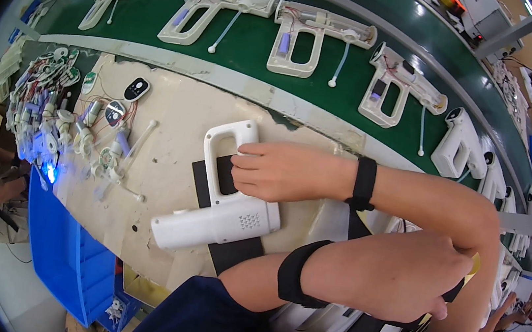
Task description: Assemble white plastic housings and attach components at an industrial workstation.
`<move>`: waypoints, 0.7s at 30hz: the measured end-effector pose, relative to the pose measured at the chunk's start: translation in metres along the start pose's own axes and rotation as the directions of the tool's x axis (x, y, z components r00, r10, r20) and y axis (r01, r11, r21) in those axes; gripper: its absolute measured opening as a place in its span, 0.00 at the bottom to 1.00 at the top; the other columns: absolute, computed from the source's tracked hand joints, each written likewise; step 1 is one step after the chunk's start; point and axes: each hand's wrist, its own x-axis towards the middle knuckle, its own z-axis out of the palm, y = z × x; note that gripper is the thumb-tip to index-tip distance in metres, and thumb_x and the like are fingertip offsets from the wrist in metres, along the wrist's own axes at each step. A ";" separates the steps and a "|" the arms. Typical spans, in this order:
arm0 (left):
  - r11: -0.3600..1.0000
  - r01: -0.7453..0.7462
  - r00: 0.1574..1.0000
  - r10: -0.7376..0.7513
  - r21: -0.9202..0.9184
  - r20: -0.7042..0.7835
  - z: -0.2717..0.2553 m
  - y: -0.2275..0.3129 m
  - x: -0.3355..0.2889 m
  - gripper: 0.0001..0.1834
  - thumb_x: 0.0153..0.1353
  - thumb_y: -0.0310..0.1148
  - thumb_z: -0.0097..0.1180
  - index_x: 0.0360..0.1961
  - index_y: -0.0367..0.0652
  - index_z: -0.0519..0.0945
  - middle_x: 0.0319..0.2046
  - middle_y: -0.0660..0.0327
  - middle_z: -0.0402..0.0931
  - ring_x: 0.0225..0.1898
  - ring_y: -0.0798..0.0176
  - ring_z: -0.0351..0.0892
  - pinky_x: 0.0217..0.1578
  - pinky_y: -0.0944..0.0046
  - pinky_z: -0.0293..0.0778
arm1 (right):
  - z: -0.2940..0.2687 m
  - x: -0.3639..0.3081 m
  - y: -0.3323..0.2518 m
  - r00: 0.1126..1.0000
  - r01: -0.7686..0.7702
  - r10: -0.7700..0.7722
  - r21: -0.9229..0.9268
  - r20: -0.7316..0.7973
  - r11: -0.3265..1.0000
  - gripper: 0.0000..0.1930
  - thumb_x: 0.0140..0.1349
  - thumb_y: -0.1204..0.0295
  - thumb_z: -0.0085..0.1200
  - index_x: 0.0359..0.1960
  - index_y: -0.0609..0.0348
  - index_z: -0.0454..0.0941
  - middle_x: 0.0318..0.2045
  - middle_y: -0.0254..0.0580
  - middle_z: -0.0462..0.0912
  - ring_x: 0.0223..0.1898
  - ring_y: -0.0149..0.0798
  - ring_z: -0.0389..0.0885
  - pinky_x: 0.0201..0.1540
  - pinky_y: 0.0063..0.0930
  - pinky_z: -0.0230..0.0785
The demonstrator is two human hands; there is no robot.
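Note:
My right forearm comes in from the right, and my right hand is closed around the handle of a white pistol-shaped plastic housing. The housing lies on a black mat with its barrel toward me, a cluster of small triangular holes in its side. My left arm crosses below toward the right. There my left hand is bent over with its back up and its thumb pointing down; its fingers curl out of sight, and what they hold is hidden. A black band circles each wrist.
Wires, small motors and round boards pile up at the left, with a loose white tube beside them. Open housings with wiring line a green conveyor behind. A blue bin stands lower left. Other people sit at both sides.

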 end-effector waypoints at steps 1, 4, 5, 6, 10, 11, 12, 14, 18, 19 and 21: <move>1.000 -0.025 0.998 0.026 0.011 -0.049 0.006 -0.001 -0.001 0.16 0.57 0.32 0.62 0.35 0.30 0.70 0.23 0.41 0.76 0.30 0.38 0.79 0.33 0.49 0.74 | -0.017 0.000 0.004 1.000 0.001 -0.002 0.037 0.017 0.999 0.13 0.56 0.73 0.52 0.42 0.62 0.77 0.43 0.40 0.78 0.48 0.43 0.76 0.57 0.37 0.67; 0.981 -0.178 0.983 0.173 -0.074 -0.065 0.014 0.011 -0.003 0.16 0.56 0.31 0.62 0.34 0.29 0.69 0.21 0.42 0.76 0.27 0.38 0.79 0.30 0.51 0.74 | -0.038 0.001 0.006 0.997 0.020 -0.013 0.076 -0.080 0.997 0.13 0.57 0.69 0.54 0.42 0.62 0.76 0.34 0.40 0.74 0.41 0.45 0.74 0.48 0.34 0.69; 0.977 -0.189 0.982 0.185 -0.103 -0.050 0.022 0.013 -0.003 0.16 0.55 0.30 0.62 0.33 0.28 0.69 0.20 0.42 0.76 0.25 0.38 0.78 0.27 0.53 0.74 | -0.040 0.004 0.003 0.983 -0.108 0.135 0.195 -0.128 0.975 0.14 0.58 0.66 0.55 0.42 0.63 0.76 0.34 0.41 0.74 0.40 0.46 0.75 0.46 0.35 0.70; 0.982 -0.164 0.984 0.157 -0.093 -0.082 0.029 0.013 -0.003 0.16 0.55 0.30 0.62 0.33 0.28 0.69 0.20 0.42 0.76 0.25 0.38 0.78 0.27 0.53 0.74 | -0.041 0.012 -0.003 0.948 -0.211 0.274 0.328 -0.160 0.921 0.16 0.59 0.63 0.56 0.42 0.64 0.75 0.34 0.42 0.74 0.39 0.47 0.75 0.44 0.35 0.71; 0.906 -0.359 0.925 0.314 -0.223 -0.213 0.040 0.004 -0.002 0.14 0.47 0.25 0.62 0.20 0.23 0.72 0.15 0.41 0.72 0.21 0.40 0.77 0.23 0.53 0.71 | -0.033 0.046 -0.009 0.925 -0.356 0.359 0.612 0.123 0.707 0.21 0.63 0.59 0.57 0.51 0.60 0.75 0.42 0.45 0.78 0.38 0.48 0.80 0.37 0.39 0.74; 0.905 -0.384 0.907 0.333 -0.180 -0.259 0.039 0.002 -0.003 0.14 0.47 0.25 0.62 0.20 0.23 0.72 0.14 0.41 0.71 0.21 0.40 0.77 0.24 0.53 0.72 | -0.033 0.051 0.004 0.936 -0.351 0.285 0.574 0.205 0.740 0.25 0.60 0.65 0.58 0.58 0.56 0.72 0.51 0.49 0.77 0.48 0.49 0.78 0.47 0.39 0.72; 0.902 -0.408 0.885 0.353 -0.142 -0.302 0.038 0.002 -0.005 0.14 0.47 0.25 0.62 0.20 0.22 0.72 0.14 0.41 0.71 0.22 0.40 0.78 0.24 0.53 0.72 | -0.031 0.055 0.012 0.940 -0.340 0.274 0.580 0.202 0.740 0.25 0.60 0.65 0.58 0.58 0.56 0.72 0.51 0.49 0.77 0.48 0.49 0.78 0.47 0.39 0.72; 0.905 -0.393 0.898 0.339 -0.166 -0.279 0.034 0.005 -0.009 0.14 0.47 0.25 0.63 0.21 0.22 0.72 0.15 0.41 0.72 0.23 0.40 0.78 0.25 0.53 0.72 | -0.023 0.056 0.023 0.946 -0.252 0.287 0.214 -0.150 0.944 0.30 0.55 0.72 0.58 0.62 0.56 0.68 0.58 0.50 0.72 0.57 0.52 0.71 0.59 0.40 0.64; 0.929 -0.258 0.963 0.224 -0.265 -0.152 0.020 0.008 -0.011 0.16 0.55 0.30 0.62 0.33 0.29 0.68 0.19 0.44 0.75 0.25 0.38 0.78 0.27 0.51 0.73 | 0.012 0.044 0.036 0.964 -0.233 0.259 0.289 -0.056 0.928 0.35 0.51 0.81 0.56 0.65 0.54 0.65 0.59 0.51 0.70 0.60 0.53 0.67 0.64 0.48 0.56; 0.971 -0.150 0.988 0.142 -0.184 -0.055 0.007 0.015 -0.015 0.16 0.57 0.30 0.61 0.36 0.30 0.69 0.20 0.45 0.75 0.27 0.38 0.78 0.28 0.49 0.73 | 0.000 0.046 0.036 0.938 -0.326 0.346 0.325 -0.003 0.888 0.34 0.53 0.80 0.57 0.65 0.54 0.65 0.55 0.51 0.72 0.58 0.51 0.68 0.63 0.48 0.57; 0.981 -0.122 0.993 0.122 -0.150 -0.007 0.006 0.015 -0.011 0.17 0.58 0.31 0.61 0.38 0.30 0.68 0.20 0.45 0.74 0.28 0.38 0.78 0.28 0.49 0.73 | -0.004 0.030 0.044 0.921 -0.388 0.382 0.268 0.076 0.882 0.33 0.54 0.78 0.58 0.65 0.54 0.66 0.54 0.50 0.73 0.57 0.50 0.69 0.62 0.46 0.58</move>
